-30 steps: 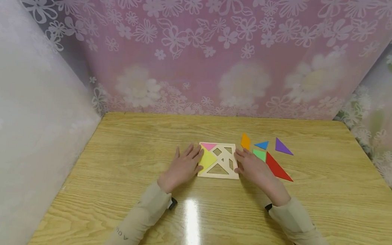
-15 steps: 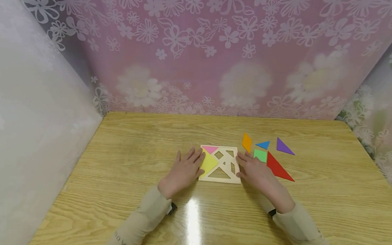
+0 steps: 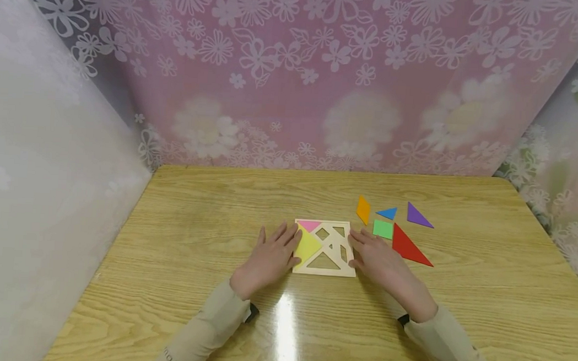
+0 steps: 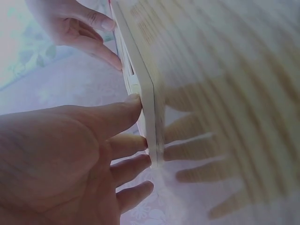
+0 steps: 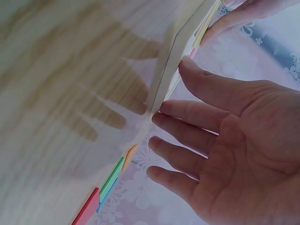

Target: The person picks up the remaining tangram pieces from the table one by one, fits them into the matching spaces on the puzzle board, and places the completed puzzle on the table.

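A square wooden tangram board (image 3: 330, 271) lies flat on the table with several cut-out shapes. On its left part sit a yellow triangle (image 3: 308, 247) and, above that, a pink triangle (image 3: 309, 225). My left hand (image 3: 267, 259) touches the board's left edge, its fingers nearly straight and the tips over the yellow triangle's side. Against the right edge rests my right hand (image 3: 383, 266), fingers extended. Thumb and fingertips of the left hand (image 4: 61, 154) meet the board's rim in the left wrist view. The right wrist view has the right hand (image 5: 243, 136) likewise at the rim.
Right of the board lie loose pieces: an orange parallelogram (image 3: 363, 210), a blue triangle (image 3: 387, 213), a purple triangle (image 3: 418, 216), a green square (image 3: 383, 229) and a red triangle (image 3: 411, 246). The wooden table (image 3: 198, 208) meets a floral curtain (image 3: 273, 113) behind.
Between both hands, the board has slid a short way toward the person. The pink and yellow triangles moved along with it. The loose pieces stayed where they were.
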Tool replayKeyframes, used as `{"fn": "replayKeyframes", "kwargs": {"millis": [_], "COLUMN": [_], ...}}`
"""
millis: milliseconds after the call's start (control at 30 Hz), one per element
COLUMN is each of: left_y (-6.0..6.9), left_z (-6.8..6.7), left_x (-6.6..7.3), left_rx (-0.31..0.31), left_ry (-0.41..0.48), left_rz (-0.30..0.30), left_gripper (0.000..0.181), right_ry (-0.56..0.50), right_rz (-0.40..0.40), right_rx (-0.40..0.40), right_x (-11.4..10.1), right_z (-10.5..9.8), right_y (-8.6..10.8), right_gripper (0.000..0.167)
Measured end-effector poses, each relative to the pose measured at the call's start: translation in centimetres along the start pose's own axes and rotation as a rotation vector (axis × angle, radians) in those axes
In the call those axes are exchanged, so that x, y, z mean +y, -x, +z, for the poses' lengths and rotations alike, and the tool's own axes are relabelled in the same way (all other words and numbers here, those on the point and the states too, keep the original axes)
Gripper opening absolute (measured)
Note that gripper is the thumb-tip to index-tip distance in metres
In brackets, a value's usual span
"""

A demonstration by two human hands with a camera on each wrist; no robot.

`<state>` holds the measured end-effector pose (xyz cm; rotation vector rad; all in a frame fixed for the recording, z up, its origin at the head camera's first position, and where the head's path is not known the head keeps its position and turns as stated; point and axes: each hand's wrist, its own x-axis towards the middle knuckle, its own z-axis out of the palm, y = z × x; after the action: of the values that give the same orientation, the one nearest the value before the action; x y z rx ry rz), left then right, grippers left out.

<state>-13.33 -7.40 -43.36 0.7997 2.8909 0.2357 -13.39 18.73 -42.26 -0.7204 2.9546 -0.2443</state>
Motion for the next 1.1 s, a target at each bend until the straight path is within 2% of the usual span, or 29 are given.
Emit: {"fn": "replayKeyframes", "kwargs": {"millis": [300, 533, 900, 1000, 1100], "left_y": [0.6, 1.0, 0.6, 0.2, 0.0], "left_z": [-0.2, 0.1, -0.2, -0.3, -0.4], "left_x": [0.3, 0.5, 0.8, 1.0, 1.2], "left_rx": [0.000, -0.003, 0.052, 0.040, -0.005], "left_ry": [-0.003, -0.026, -0.028, -0.030, -0.007], "left_rz": [0.004, 0.006, 0.001, 0.020, 0.062], "left_gripper": [0.062, 0.063, 0.063, 0.065, 0.065], "right_ry": [0.001, -0.006, 0.010, 0.012, 0.011], "right_rz": [-0.013, -0.011, -0.027, -0.029, -0.032], "right_rx": [-0.003, -0.003, 0.026, 0.025, 0.025], "right_x": [-0.1, -0.4, -0.3, -0.3, -0.3], "right_z": [0.0, 0.1, 0.4, 0.5, 0.5], "right_y": [0.5, 1.1, 1.4, 1.3, 1.3], "right_gripper": [0.058, 0.058, 0.059, 0.059, 0.059]}}
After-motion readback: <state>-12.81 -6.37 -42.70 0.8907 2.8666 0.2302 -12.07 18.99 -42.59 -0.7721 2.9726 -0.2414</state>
